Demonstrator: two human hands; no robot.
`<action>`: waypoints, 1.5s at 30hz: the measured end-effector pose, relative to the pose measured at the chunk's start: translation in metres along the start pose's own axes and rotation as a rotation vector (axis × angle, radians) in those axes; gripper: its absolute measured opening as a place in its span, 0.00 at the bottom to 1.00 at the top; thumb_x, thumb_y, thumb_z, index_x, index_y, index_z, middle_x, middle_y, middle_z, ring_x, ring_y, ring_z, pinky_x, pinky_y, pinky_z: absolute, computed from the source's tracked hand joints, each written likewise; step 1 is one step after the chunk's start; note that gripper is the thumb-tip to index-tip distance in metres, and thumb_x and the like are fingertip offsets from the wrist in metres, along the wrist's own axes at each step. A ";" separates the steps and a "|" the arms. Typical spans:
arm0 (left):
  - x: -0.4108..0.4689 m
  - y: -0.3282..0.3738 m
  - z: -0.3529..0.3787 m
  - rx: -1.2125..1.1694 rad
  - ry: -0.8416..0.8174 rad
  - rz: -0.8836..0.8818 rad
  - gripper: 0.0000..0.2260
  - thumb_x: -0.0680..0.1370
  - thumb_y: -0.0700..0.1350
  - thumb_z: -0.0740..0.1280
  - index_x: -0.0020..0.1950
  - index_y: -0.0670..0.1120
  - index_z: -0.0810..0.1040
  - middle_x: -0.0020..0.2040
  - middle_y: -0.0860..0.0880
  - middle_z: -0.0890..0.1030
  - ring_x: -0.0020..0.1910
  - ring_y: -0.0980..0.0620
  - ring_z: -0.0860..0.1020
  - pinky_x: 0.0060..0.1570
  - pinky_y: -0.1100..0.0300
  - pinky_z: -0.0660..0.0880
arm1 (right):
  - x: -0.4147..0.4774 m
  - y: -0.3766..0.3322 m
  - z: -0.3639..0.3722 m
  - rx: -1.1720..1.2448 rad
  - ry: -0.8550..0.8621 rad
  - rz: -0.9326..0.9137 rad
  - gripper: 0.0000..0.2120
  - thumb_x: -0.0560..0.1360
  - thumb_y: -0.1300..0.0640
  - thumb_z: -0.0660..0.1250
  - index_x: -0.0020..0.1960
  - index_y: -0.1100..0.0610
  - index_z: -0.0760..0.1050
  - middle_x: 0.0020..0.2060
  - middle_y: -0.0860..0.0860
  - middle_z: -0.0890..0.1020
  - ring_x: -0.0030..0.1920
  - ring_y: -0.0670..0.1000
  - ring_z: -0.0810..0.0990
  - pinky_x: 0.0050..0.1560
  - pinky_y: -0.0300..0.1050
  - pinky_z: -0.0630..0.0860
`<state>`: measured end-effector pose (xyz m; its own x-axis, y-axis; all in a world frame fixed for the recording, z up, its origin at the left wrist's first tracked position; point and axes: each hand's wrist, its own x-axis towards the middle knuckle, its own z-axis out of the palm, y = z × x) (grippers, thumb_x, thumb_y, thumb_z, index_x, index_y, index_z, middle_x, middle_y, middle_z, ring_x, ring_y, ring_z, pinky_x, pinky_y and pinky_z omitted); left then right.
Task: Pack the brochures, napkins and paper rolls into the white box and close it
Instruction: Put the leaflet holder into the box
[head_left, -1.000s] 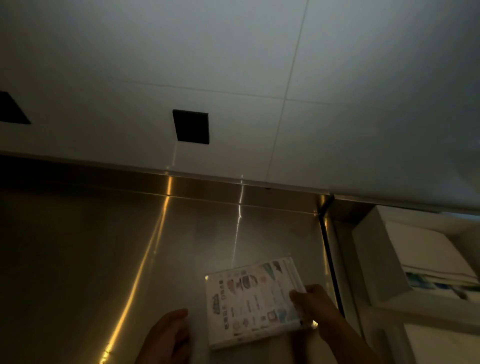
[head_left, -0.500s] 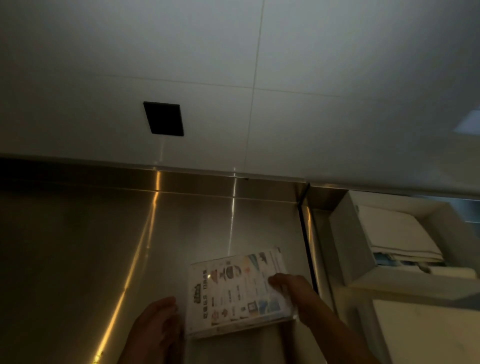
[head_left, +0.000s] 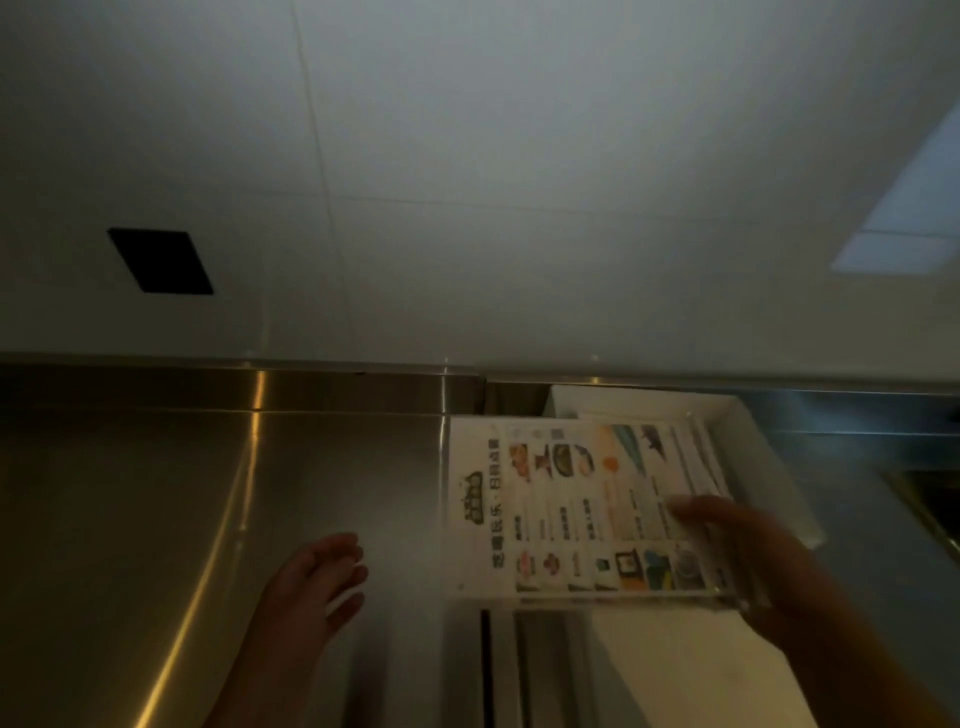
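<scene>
My right hand (head_left: 753, 561) holds a stack of printed brochures (head_left: 561, 509) by its right edge, thumb on top. The stack hangs flat over the open white box (head_left: 748, 421), covering most of its inside. The box stands on the right counter against the back wall, and its white lid flap (head_left: 675, 670) lies open toward me. My left hand (head_left: 311, 587) rests on the steel counter to the left of the stack, fingers loosely apart, holding nothing. What lies in the box under the brochures is hidden.
A stainless steel counter (head_left: 156, 519) spans the left, with a seam (head_left: 485, 665) between it and the right unit. A white tiled wall (head_left: 467, 208) with a black square outlet (head_left: 161, 260) rises behind. A dark sink edge (head_left: 930, 504) shows at far right.
My right hand has carried the brochure stack from the left counter rightward over the white box. My left hand has let go and stayed on the counter. The camera has turned right.
</scene>
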<state>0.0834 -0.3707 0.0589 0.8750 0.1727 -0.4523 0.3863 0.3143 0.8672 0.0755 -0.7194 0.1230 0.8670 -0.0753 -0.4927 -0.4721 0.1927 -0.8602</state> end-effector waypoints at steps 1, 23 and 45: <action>-0.006 -0.004 0.016 -0.001 0.000 0.002 0.11 0.77 0.32 0.58 0.45 0.45 0.77 0.44 0.45 0.78 0.43 0.49 0.76 0.43 0.56 0.70 | 0.000 -0.009 -0.022 0.010 0.015 -0.022 0.15 0.65 0.59 0.69 0.51 0.62 0.77 0.43 0.63 0.85 0.41 0.64 0.85 0.33 0.52 0.81; -0.036 -0.041 0.153 0.012 0.160 0.012 0.12 0.77 0.32 0.57 0.45 0.45 0.77 0.44 0.46 0.79 0.43 0.49 0.77 0.29 0.63 0.79 | 0.158 -0.023 -0.145 -0.049 0.051 0.098 0.10 0.75 0.61 0.64 0.56 0.60 0.72 0.48 0.61 0.82 0.46 0.59 0.83 0.38 0.50 0.79; -0.027 -0.050 0.162 0.115 0.134 0.031 0.12 0.77 0.32 0.58 0.44 0.46 0.77 0.42 0.46 0.79 0.43 0.49 0.76 0.40 0.56 0.71 | 0.187 0.003 -0.147 -0.904 0.290 -0.055 0.08 0.77 0.51 0.64 0.47 0.56 0.72 0.46 0.55 0.82 0.39 0.49 0.81 0.32 0.40 0.75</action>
<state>0.0875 -0.5424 0.0617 0.8430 0.3061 -0.4423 0.3975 0.1992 0.8957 0.2127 -0.8767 0.0094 0.8756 -0.3253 -0.3572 -0.4819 -0.6394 -0.5991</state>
